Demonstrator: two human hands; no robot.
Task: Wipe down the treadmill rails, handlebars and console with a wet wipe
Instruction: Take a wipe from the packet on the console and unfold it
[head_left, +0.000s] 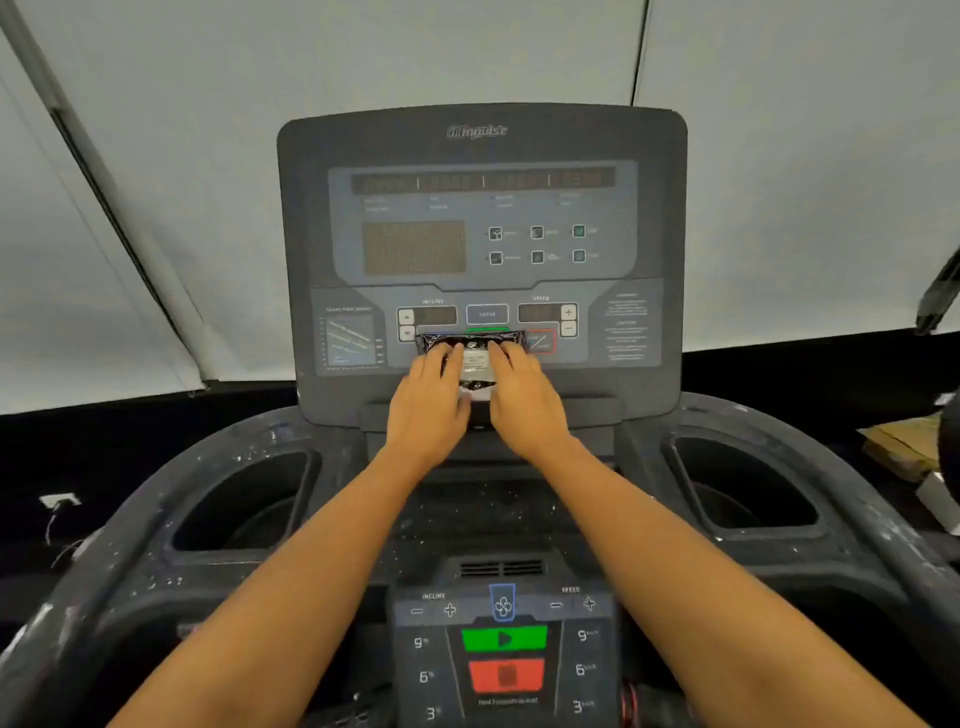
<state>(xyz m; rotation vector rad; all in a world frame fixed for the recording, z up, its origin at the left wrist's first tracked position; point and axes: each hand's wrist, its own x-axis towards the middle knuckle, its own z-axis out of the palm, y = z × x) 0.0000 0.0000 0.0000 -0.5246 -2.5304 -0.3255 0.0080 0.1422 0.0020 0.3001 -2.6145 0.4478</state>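
A dark wet wipe pack (474, 358) with a white label leans on the ledge of the treadmill console (483, 156), just below the middle buttons. My left hand (428, 402) holds the pack's left half, fingers laid over its face. My right hand (524, 400) holds the right half the same way. Both thumbs meet at the pack's lower edge, where a small white bit (478, 396) shows. The curved handlebar (156, 499) runs dusty and speckled with white on both sides. No loose wipe is in view.
Two deep cup holders sit left (244, 499) and right (743, 483) of my arms. A lower control panel (504, 644) with green and red buttons lies between my forearms. White blinds hang behind the console. Cardboard (904, 447) lies at the right.
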